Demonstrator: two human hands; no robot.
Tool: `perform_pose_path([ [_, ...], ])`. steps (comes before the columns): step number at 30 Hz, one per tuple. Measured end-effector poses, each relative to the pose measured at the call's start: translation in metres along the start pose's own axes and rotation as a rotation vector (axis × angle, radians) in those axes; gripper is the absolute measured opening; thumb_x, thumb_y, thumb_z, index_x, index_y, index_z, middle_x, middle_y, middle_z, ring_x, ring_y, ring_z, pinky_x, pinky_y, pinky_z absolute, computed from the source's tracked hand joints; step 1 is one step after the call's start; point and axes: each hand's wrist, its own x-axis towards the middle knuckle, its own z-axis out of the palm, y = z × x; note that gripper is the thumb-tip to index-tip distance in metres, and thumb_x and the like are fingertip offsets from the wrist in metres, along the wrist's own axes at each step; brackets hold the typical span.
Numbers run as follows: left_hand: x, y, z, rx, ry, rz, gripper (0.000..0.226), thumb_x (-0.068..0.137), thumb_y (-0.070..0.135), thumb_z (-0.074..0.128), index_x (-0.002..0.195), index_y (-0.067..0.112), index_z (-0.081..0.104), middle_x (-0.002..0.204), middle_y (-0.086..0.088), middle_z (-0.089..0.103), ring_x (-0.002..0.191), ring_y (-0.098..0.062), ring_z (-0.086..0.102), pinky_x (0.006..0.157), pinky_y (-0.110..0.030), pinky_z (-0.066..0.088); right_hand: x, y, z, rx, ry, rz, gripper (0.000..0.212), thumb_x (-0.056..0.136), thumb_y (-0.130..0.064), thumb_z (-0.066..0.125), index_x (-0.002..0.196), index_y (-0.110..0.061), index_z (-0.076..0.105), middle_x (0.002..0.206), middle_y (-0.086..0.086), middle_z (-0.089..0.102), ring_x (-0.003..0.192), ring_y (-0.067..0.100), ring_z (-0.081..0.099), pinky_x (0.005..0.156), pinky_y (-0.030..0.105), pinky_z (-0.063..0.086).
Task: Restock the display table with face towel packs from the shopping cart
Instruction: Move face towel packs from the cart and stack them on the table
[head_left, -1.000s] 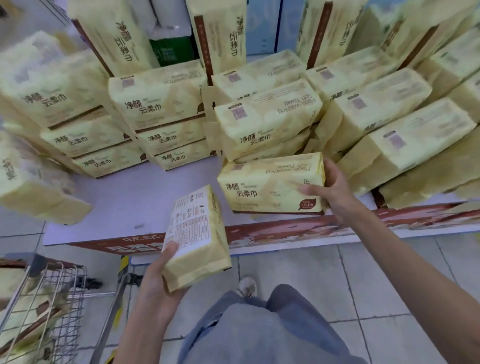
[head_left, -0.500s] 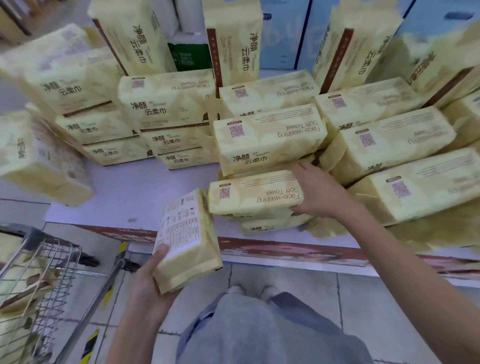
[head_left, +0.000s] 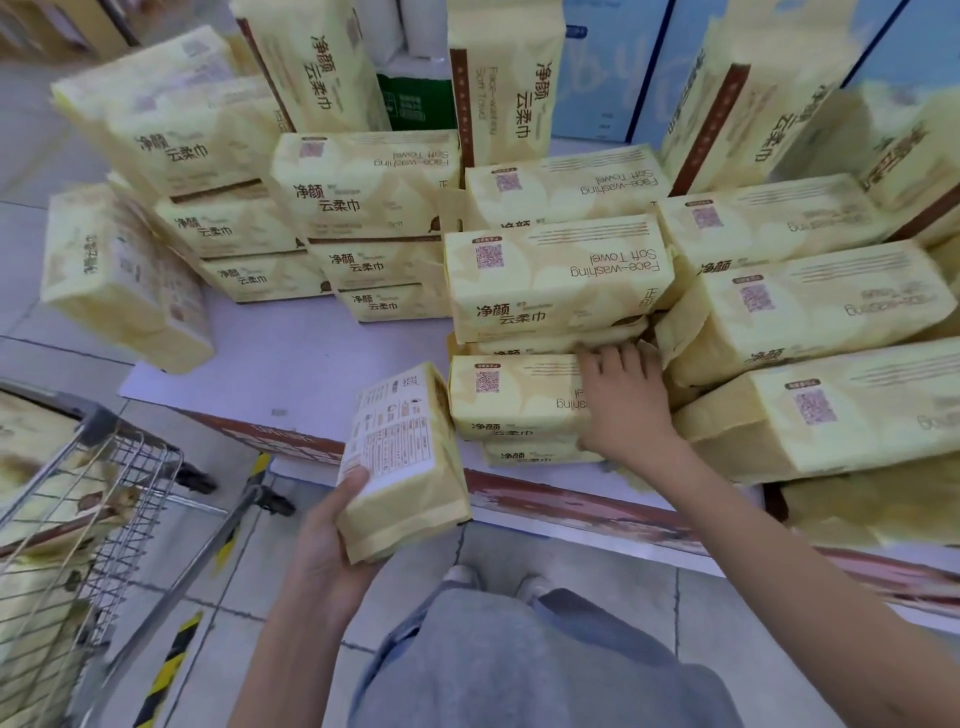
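At centre frame, the right hand (head_left: 621, 402) lay spread on a stacked pack (head_left: 511, 397); the left hand (head_left: 332, 545) gripped a second pack (head_left: 405, 467). A careless shove might topple that stack off the counter (head_left: 291, 358).

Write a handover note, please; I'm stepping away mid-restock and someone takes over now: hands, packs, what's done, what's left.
Left hand grips one face towel pack by its lower end. The pack is tilted, printed back up, in front of the display table and not yet on it.
Right hand lies palm down on the top pack of the front stack.
Done: that top pack sits on the table among many stacked packs.
Left: set down the held pack, then fetch more from the shopping cart, which holds further packs.
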Motion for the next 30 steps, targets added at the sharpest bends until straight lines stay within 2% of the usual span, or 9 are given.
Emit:
perform_pose_path([
  [2,-0.001,0.001,0.001,-0.002,0.011,-0.006,0.031,0.075,0.027,0.061,0.104,0.016,0.061,0.085,-0.006,0.075,0.074,-0.022,0.068,0.056,-0.031,0.057,0.003,-0.008,0.004,0.030,0.047,-0.055,0.105,0.050,-0.040,0.085,0.139,-0.009,0.039,0.121,0.015,0.053,0.113,0.036,0.049,0.104,0.051,0.031],
  [4,-0.002,0.001,0.000,-0.006,0.018,-0.011,0.032,0.074,0.026,0.062,0.104,0.015,0.061,0.087,-0.006,0.075,0.079,-0.023,0.066,0.057,-0.032,0.057,0.007,-0.011,0.001,0.068,0.037,-0.073,0.100,0.055,-0.043,0.083,0.139,-0.013,0.038,0.126,0.012,0.051,0.117,0.033,0.047,0.107,0.048,0.026],
  [10,-0.002,0.004,-0.003,-0.008,0.016,-0.029,0.038,0.071,0.029,0.064,0.107,0.016,0.061,0.091,-0.007,0.075,0.085,-0.025,0.065,0.061,-0.033,0.057,0.005,0.003,-0.003,0.043,0.040,-0.037,0.085,0.064,-0.028,0.079,0.137,-0.014,0.039,0.127,0.011,0.049,0.120,0.031,0.044,0.105,0.045,0.030],
  [14,-0.004,0.006,-0.003,-0.007,0.028,-0.035,0.045,0.068,0.030,0.066,0.110,0.016,0.062,0.095,-0.007,0.075,0.087,-0.026,0.066,0.067,-0.036,0.056,0.004,0.006,-0.002,0.034,0.031,-0.027,0.085,0.067,-0.029,0.078,0.139,-0.016,0.036,0.131,0.009,0.048,0.124,0.030,0.041,0.103,0.043,0.031],
  [19,-0.007,0.009,-0.003,-0.032,0.038,-0.052,0.036,0.074,0.029,0.066,0.108,0.017,0.063,0.090,-0.006,0.075,0.084,-0.026,0.066,0.063,-0.034,0.056,0.002,0.006,-0.005,0.054,0.031,0.000,0.086,0.066,-0.026,0.080,0.140,-0.016,0.037,0.131,0.010,0.049,0.124,0.030,0.042,0.101,0.043,0.035],
  [23,-0.012,0.013,-0.002,-0.028,0.046,-0.064,0.031,0.079,0.029,0.066,0.107,0.017,0.063,0.088,-0.006,0.075,0.080,-0.025,0.067,0.062,-0.036,0.057,-0.012,-0.004,-0.014,0.076,0.034,0.009,0.105,0.066,-0.039,0.080,0.149,-0.019,0.019,0.146,0.016,0.032,0.136,0.037,0.027,0.108,0.050,0.028],
  [25,-0.014,0.014,0.000,-0.023,0.046,-0.080,0.025,0.086,0.029,0.063,0.107,0.017,0.063,0.082,-0.006,0.075,0.073,-0.023,0.069,0.059,-0.037,0.057,-0.029,-0.015,-0.025,0.182,0.031,-0.104,0.110,0.072,-0.049,0.074,0.151,-0.024,0.001,0.156,0.010,0.012,0.144,0.033,0.008,0.115,0.047,0.016],
  [27,-0.017,0.014,0.004,-0.011,0.023,-0.086,0.028,0.086,0.031,0.062,0.110,0.016,0.063,0.084,-0.006,0.074,0.072,-0.023,0.069,0.058,-0.037,0.058,-0.050,-0.035,-0.038,0.334,0.046,-0.300,0.112,0.072,-0.053,0.072,0.149,-0.031,-0.006,0.159,0.001,0.004,0.146,0.026,0.000,0.116,0.039,0.012],
  [30,-0.023,0.014,0.012,0.021,-0.022,-0.075,0.027,0.087,0.030,0.061,0.109,0.014,0.063,0.081,-0.007,0.074,0.068,-0.022,0.070,0.055,-0.035,0.059,-0.060,-0.065,-0.035,0.432,0.128,-0.593,0.118,0.062,-0.051,0.080,0.149,-0.030,0.002,0.157,0.004,0.018,0.145,0.029,0.015,0.113,0.037,0.019],
])
